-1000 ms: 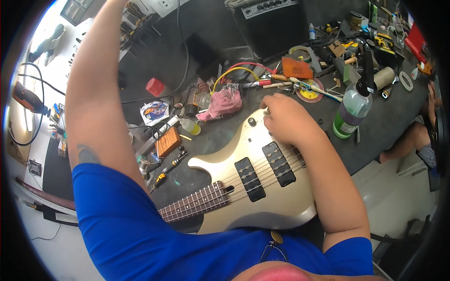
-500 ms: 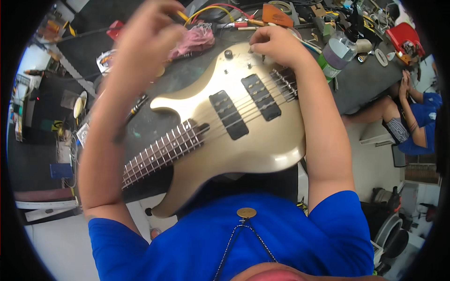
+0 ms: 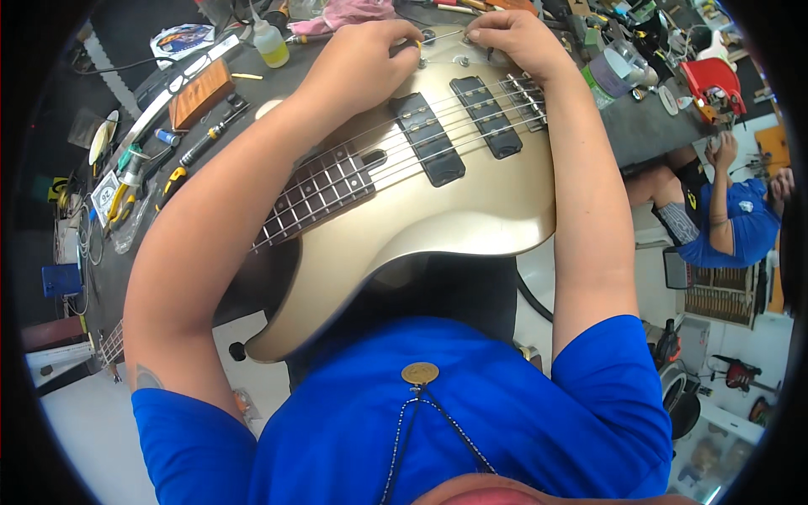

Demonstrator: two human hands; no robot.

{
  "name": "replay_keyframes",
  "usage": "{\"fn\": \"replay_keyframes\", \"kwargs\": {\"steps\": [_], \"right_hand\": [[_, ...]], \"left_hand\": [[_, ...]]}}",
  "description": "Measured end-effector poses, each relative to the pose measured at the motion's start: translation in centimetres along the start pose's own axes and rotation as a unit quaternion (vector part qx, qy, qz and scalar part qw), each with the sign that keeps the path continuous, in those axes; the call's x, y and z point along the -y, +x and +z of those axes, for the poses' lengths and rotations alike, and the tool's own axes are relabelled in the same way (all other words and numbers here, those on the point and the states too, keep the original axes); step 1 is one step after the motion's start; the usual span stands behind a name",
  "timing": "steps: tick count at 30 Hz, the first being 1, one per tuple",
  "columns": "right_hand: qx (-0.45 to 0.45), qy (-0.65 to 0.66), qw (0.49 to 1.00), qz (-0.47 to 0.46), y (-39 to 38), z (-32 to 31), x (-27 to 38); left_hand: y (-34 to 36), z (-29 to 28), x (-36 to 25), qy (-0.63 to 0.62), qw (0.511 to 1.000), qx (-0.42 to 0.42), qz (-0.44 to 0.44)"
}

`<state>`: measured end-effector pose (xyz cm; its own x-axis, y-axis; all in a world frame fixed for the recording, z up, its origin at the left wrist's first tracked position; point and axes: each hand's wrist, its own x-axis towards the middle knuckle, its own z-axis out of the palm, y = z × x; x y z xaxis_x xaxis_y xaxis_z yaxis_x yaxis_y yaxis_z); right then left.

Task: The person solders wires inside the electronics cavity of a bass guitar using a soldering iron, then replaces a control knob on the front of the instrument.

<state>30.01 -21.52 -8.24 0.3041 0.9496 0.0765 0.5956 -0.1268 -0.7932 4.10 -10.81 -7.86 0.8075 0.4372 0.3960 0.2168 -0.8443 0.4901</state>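
A gold electric bass guitar [image 3: 370,244] lies face up in front of me, its neck toward the left. Over its upper edge, my left hand [image 3: 370,63] is closed around a thin metal-shafted tool [image 3: 442,36], with a bit of yellow showing at the fingertips. The shaft points right, toward a small control knob [image 3: 468,39]. Thumb and fingers of my right hand [image 3: 515,40] pinch at that knob. Another control post [image 3: 460,61] stands just below. The strings run over two black pickups [image 3: 429,139] to the bridge [image 3: 526,101]. My fingers hide the tool's handle.
On the dark bench lie a wooden block [image 3: 202,93], a bottle of yellow liquid [image 3: 271,44], a screwdriver [image 3: 202,145], pliers [image 3: 126,198] and a pink cloth [image 3: 353,12]. A red tray [image 3: 711,84] stands at right, beyond a larger bottle [image 3: 608,76]. Another person [image 3: 732,219] sits at right.
My left hand has come down and right to the bass controls, with the thin tool now showing. My right hand stays at the knobs. The view has shifted, showing more bench at left.
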Motion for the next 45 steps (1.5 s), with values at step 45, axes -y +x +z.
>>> {"fn": "replay_keyframes", "kwargs": {"steps": [45], "right_hand": [[-0.012, 0.049, 0.998, 0.047, -0.6, -0.1, 2.2]], "left_hand": [[0.2, 0.4, -2.8, -0.042, 0.999, -0.014, -0.006]]}}
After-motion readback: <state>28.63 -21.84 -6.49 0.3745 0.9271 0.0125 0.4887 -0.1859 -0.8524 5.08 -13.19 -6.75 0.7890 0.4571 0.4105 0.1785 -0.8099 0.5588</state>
